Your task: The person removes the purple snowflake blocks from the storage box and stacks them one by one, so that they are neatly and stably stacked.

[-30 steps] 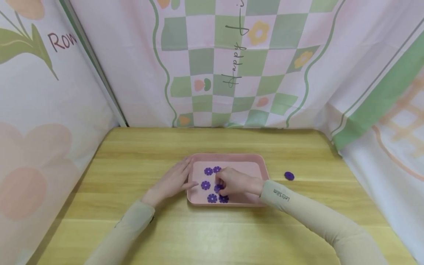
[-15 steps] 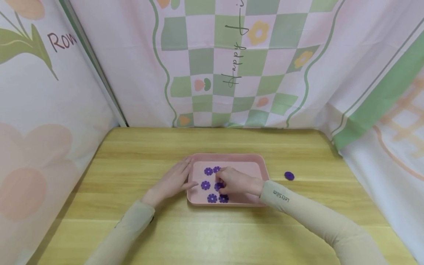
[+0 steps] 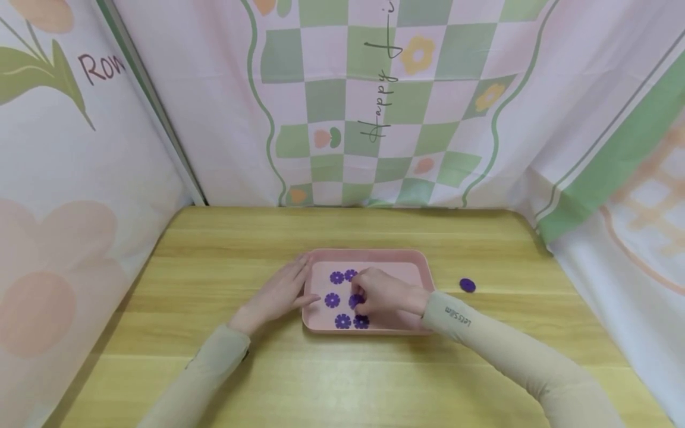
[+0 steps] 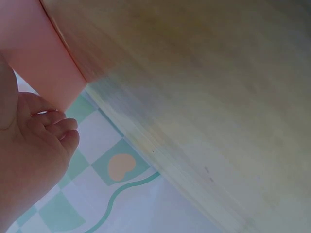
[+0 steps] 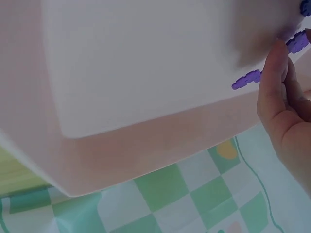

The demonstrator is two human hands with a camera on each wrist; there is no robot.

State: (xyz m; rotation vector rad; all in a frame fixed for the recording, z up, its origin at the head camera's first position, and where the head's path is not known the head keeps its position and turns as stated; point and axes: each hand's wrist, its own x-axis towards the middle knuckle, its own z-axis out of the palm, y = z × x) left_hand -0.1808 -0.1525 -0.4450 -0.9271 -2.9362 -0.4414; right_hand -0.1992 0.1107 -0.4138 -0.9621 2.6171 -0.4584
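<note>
A pink tray (image 3: pixel 369 254) lies on the table with several purple flower-shaped notched discs inside. My left hand (image 3: pixel 278 291) rests against the tray's left rim, its fingers along the outer edge and the thumb over the rim. Over the middle of the tray, my right hand (image 3: pixel 382 292) pinches a purple notched disc (image 5: pixel 297 42) between thumb and fingers. To its left lies another purple disc (image 3: pixel 332 300). Two more discs, a front left one (image 3: pixel 343 321) and a front right one (image 3: pixel 361 321), lie near the front wall.
A single purple disc (image 3: pixel 467 285) lies on the wooden table (image 3: pixel 342 380) to the right of the tray. Printed curtains hang behind the table (image 3: pixel 374 107) and along both sides.
My right hand and the disc at its fingertips have shifted very slightly to the right. My left hand has stayed at the tray's left rim.
</note>
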